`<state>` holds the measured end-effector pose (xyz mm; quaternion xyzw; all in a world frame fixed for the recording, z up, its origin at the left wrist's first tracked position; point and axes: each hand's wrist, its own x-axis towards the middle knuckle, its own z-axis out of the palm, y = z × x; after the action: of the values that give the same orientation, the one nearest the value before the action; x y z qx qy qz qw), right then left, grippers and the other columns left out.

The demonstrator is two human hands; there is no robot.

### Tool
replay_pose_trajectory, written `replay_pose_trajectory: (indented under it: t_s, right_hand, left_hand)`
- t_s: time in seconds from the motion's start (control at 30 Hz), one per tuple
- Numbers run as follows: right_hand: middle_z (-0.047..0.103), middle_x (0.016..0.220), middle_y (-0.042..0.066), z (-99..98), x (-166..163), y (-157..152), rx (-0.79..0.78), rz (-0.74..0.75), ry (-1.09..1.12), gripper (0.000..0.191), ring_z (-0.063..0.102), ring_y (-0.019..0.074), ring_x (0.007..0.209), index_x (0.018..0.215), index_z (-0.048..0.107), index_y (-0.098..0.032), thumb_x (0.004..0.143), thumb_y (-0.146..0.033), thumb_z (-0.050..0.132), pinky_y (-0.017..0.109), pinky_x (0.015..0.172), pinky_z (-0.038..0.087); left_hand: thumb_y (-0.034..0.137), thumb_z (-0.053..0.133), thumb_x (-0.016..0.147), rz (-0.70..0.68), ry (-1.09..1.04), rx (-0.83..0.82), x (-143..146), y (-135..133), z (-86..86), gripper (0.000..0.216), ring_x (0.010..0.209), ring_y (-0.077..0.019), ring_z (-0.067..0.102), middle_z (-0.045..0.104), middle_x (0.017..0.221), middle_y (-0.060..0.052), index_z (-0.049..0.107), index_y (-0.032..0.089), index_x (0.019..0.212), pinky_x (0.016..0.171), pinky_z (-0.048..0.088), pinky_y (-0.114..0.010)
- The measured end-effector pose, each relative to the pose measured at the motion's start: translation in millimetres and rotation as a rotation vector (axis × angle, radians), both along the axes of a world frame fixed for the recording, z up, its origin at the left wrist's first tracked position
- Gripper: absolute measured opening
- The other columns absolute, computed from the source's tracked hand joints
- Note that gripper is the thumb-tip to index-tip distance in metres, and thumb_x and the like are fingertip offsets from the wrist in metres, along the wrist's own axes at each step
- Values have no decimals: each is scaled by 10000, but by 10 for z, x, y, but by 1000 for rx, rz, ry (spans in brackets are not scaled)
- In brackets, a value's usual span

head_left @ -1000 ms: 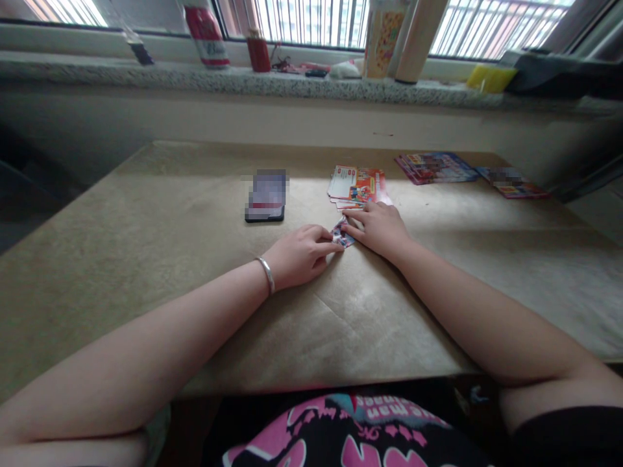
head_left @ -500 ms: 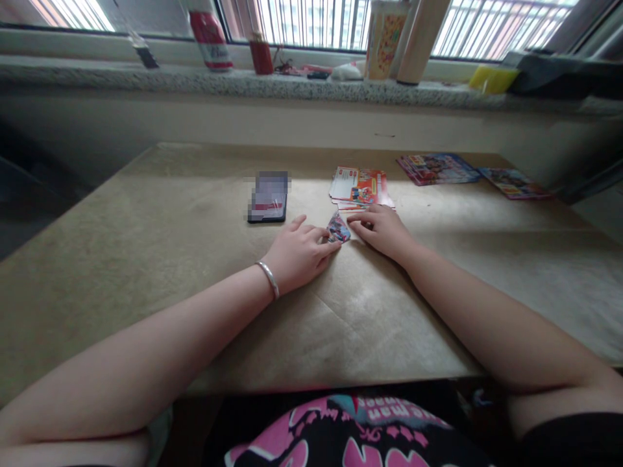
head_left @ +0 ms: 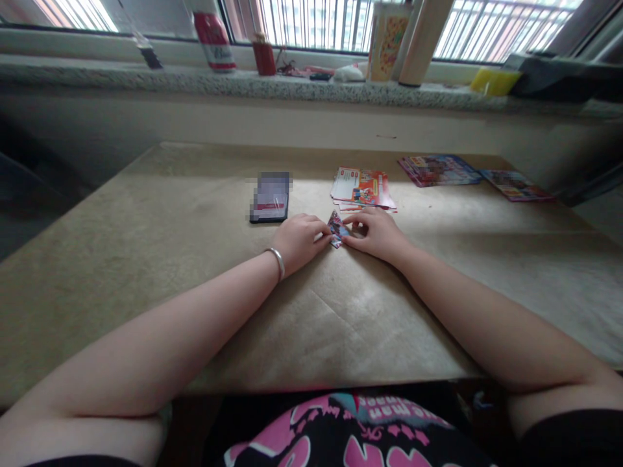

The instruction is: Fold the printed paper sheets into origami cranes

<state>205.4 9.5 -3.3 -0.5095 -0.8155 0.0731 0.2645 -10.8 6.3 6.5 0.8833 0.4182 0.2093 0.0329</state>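
A small piece of folded printed paper [head_left: 336, 228], pointed at the top and colourful, is on the table between my hands. My left hand [head_left: 302, 241], with a silver bangle at its wrist, is closed on the paper's left edge. From the other side my right hand [head_left: 376, 235] pinches the right edge between thumb and fingers. Just beyond lies a pile of orange and white printed sheets [head_left: 365, 187]. Left of the pile is a phone [head_left: 270, 198], its screen partly blurred out.
The table [head_left: 146, 259] has a beige cover. Colourful booklets [head_left: 440, 170] lie at the back right, with another stack [head_left: 516, 185] beside them. On the stone windowsill [head_left: 302, 86] stand a red bottle [head_left: 214, 39], a red jar [head_left: 263, 57] and a patterned cup [head_left: 388, 42].
My left hand has drawn its fingers together on the paper. The right hand has moved left and now touches it. The folded paper has turned slightly.
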Motion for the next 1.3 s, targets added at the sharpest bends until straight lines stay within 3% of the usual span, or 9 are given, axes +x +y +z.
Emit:
replay_pose_trajectory:
  t_s: [0.13, 0.33, 0.53, 0.73, 1.03, 1.13, 1.3]
  right_hand:
    - [643, 829, 41, 14, -36, -3, -16, -10, 24, 270, 564, 210, 834, 943, 744, -243, 754, -434, 724, 342, 777, 425]
    - [634, 780, 40, 4, -57, 15, -22, -19, 54, 208, 550, 190, 779, 887, 742, -220, 809, -403, 682, 320, 718, 416]
    - [646, 807, 35, -17, -42, 15, -2, -2, 85, 195, 548, 180, 755, 902, 737, -216, 760, -349, 730, 315, 707, 424]
    - [655, 805, 26, -49, -32, 47, -17, 27, 165, 194, 541, 158, 701, 882, 713, -196, 740, -325, 742, 302, 668, 427]
    - [653, 798, 30, -53, -51, 45, -60, 48, 243, 116, 542, 164, 713, 799, 673, -196, 744, -294, 704, 302, 656, 425]
    - [647, 787, 19, -54, -57, 47, -76, 78, 251, 90, 530, 149, 685, 816, 682, -197, 756, -265, 676, 286, 644, 418]
    - [650, 754, 17, -35, -70, 58, -80, 142, 172, 112, 524, 143, 676, 864, 715, -190, 787, -196, 635, 275, 655, 403]
  left_hand:
    - [342, 636, 859, 76, -4, -31, 3, 11, 1, 177, 895, -206, 603, 676, 953, -65, 703, 185, 903, 818, 477, -336]
    - [479, 629, 843, 195, 16, 2, 2, 25, -35, 372, 1010, -261, 558, 653, 1069, -96, 689, 197, 1077, 886, 452, -410]
    - [459, 640, 841, 175, -26, -45, -5, 44, -29, 354, 1004, -247, 569, 671, 1065, -74, 699, 235, 1109, 870, 440, -384]
    - [336, 650, 849, 163, -55, -95, -13, 51, 9, 304, 845, -193, 590, 702, 857, -16, 678, 237, 1135, 791, 437, -330]
    - [268, 710, 771, 100, -256, -134, -11, 141, -97, 261, 829, -170, 626, 701, 909, -24, 637, 182, 1007, 770, 484, -300]
    - [234, 689, 782, 87, -252, -167, -6, 144, -88, 282, 856, -179, 627, 712, 874, -11, 631, 186, 1053, 810, 479, -311]
    - [217, 661, 807, 65, -139, -158, -10, 152, -68, 112, 871, -200, 609, 709, 893, -39, 702, 182, 906, 807, 455, -317]
